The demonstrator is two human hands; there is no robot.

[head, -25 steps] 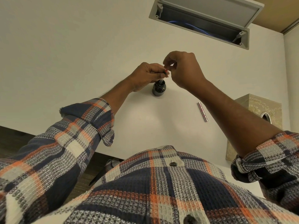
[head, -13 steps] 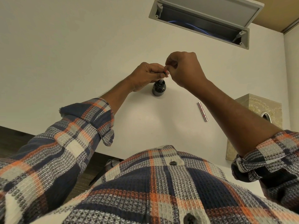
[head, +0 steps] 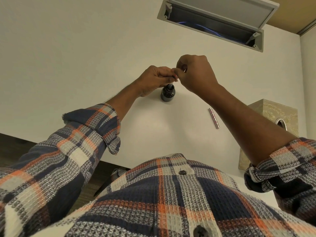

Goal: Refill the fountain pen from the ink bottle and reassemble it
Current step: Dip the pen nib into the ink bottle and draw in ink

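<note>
ink bottle point(head: 168, 93) mid-table point(head: 68, 65), pen barrel point(head: 213, 120) right — tissue box point(head: 270, 113) further right

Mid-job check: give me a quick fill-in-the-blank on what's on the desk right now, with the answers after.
1. The front end of the pen section dips into the open dark glass ink bottle, held by the ____ hand.
2. The right hand pinches the section's ____ end.
3. The pinkish metallic pen barrel lies on the white desk, ____ of the bottle.
4. The beige patterned tissue box stands at the desk's ____ edge.

Answers: left; top; right; right
</note>
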